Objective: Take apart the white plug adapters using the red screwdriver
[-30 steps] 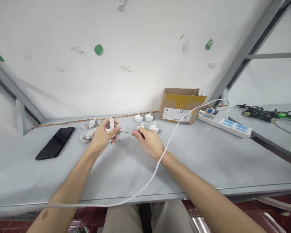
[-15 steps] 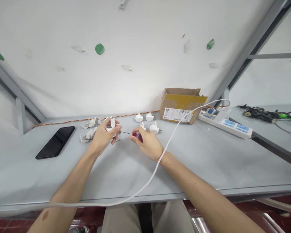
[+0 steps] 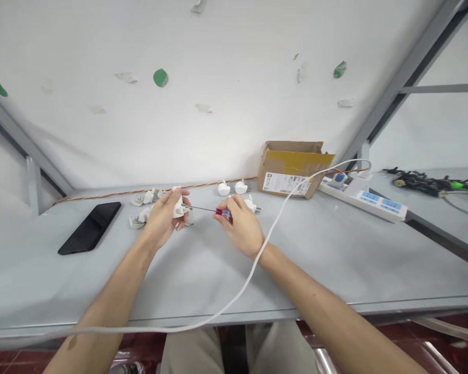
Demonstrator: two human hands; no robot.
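Observation:
My left hand [image 3: 163, 215] is closed around a white plug [image 3: 178, 209], whose metal pins point to the right. In my right hand [image 3: 242, 223] is a screwdriver [image 3: 223, 212] with a red and clear handle. Its thin shaft reaches left, and the tip meets the pin side of the plug; the exact contact is too small to make out. More white plugs [image 3: 138, 198] lie just left of and behind my left hand, partly covered by it. Beyond my right hand sit several other white plugs [image 3: 241, 187], one of them partly hidden by the fingers.
A black phone [image 3: 89, 228] lies at left. An open cardboard box [image 3: 292, 169] stands by the wall, beside a white power strip [image 3: 374, 203]. A white cable [image 3: 234, 297] passes over my right wrist. Dark bundled cables [image 3: 417, 182] lie far right; a twisted wire [image 3: 101, 196] follows the wall.
The plug in my left hand has been turned so its pins face the screwdriver. My right hand has shifted slightly right, and more of the screwdriver shaft shows.

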